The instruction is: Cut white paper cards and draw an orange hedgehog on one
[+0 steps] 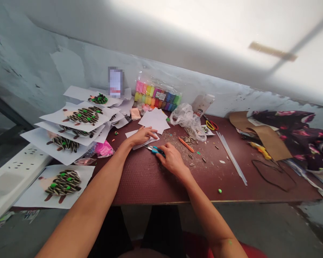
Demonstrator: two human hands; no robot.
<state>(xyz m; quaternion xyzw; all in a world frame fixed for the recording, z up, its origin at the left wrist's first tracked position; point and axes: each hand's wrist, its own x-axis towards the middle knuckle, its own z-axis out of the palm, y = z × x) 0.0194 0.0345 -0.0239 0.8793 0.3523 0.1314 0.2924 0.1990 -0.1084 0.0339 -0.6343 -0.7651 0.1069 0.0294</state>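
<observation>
My left hand (142,136) lies with fingers stretched over a piece of white paper (150,139), pressing on it. In my right hand (172,159) is a blue utility knife (154,149), its blade pointing left at the paper's near edge, below my left hand. Whether the blade touches the paper I cannot tell. Just behind are stacked white sheets (155,120). To the right of my hands lie an orange pen-like tool (186,144) and loose sunflower seeds (193,139).
Stacked hedgehog pictures (83,116) made with seeds fill the left, beside a white power strip (18,168). Colored clay packs (157,95), a plastic bag (184,116) and scissors (211,124) sit at the back. Glue sticks (231,157) and a yellow glue gun (261,149) lie right.
</observation>
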